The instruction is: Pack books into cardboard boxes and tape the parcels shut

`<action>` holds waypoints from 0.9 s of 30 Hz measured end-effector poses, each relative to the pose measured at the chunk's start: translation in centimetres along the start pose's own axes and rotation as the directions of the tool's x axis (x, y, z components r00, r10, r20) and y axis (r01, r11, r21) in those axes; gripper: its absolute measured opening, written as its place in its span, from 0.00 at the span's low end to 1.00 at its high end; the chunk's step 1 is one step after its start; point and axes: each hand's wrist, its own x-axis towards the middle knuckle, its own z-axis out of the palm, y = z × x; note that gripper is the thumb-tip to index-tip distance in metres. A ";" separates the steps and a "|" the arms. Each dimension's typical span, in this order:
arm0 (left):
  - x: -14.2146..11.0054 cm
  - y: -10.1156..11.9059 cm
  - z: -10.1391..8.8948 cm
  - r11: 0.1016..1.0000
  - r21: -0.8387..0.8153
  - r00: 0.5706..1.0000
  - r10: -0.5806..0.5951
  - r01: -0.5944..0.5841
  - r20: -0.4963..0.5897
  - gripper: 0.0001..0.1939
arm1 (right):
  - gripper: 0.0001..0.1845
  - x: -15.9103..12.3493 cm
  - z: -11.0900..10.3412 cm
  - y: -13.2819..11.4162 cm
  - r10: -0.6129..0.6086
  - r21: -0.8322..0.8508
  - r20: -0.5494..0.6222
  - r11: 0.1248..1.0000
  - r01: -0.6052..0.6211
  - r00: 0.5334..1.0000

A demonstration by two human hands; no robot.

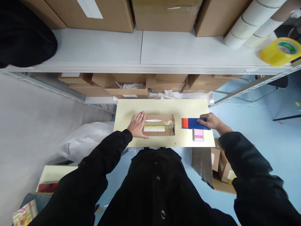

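Observation:
A small cardboard box (156,124) lies flat on the pale yellow tabletop (131,108). Clear tape wraps its right end, and white and yellow labels show on top. My left hand (138,125) rests on the box's left end with its fingers stretched out, holding nothing. To the right of the box, my right hand (208,121) grips a blue tape dispenser (194,123) with an orange-red end pointing left toward the box, apart from it. Just below the dispenser lies a small pink, blurred item (198,135).
A grey shelf (98,48) behind the table bears large boxes (168,18), white rolls (244,26) and a yellow tape roll (281,51). An open carton (204,161) with boxes stands on the floor at right. A white plastic bag (87,139) is at left.

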 end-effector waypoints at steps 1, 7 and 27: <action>0.0 0.0 0.0 1.000 0.004 1.000 0.002 -0.002 0.001 0.72 | 0.27 -0.4 0.1 0.7 0.011 0.000 -0.003 1.000 -0.011 1.000; 0.0 0.2 -0.1 1.000 0.015 1.000 -0.009 0.008 0.020 0.71 | 0.27 -0.3 1.9 2.1 0.036 -0.126 -0.002 0.991 -0.036 0.999; 3.8 7.2 -1.4 0.903 0.043 0.901 0.422 -0.428 0.096 0.62 | 0.30 3.9 5.6 -4.7 0.121 -0.337 0.050 0.937 -0.097 0.991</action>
